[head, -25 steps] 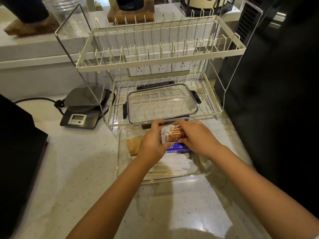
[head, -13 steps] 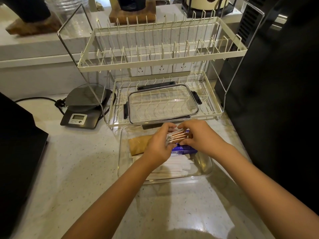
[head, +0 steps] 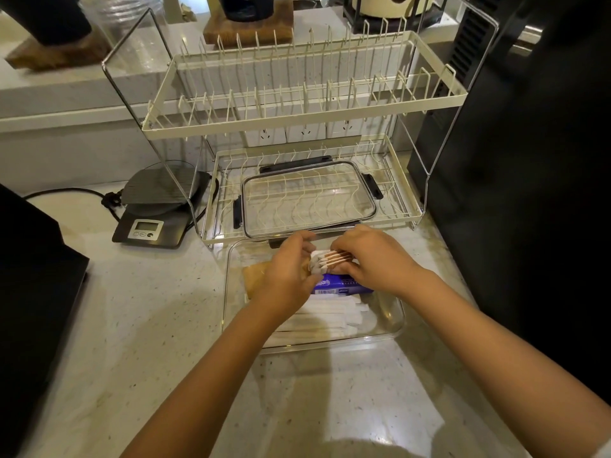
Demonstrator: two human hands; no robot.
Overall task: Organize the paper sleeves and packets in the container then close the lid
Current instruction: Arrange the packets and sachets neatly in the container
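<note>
A fanned stack of brown-and-white packets (head: 332, 261) is pinched between the left hand (head: 287, 276) and the right hand (head: 373, 259), above the far end of the clear container (head: 393, 328). The stack's long axis runs left to right between both sets of fingers. The lid (head: 307, 198) is parked on the dish rack (head: 401, 206) just beyond, equally near both hands.

Speckled countertop (head: 139, 325): container (head: 393, 328), rack (head: 211, 238), scale (head: 150, 226).

I see a fanned stack of brown-and-white packets (head: 331, 260) in my grip, over the clear container (head: 390, 325). Just below the grip lies a blue packet (head: 337, 285); nearer me, white paper sleeves (head: 330, 317). Beyond, the clear lid (head: 307, 200) lies flat.
</note>
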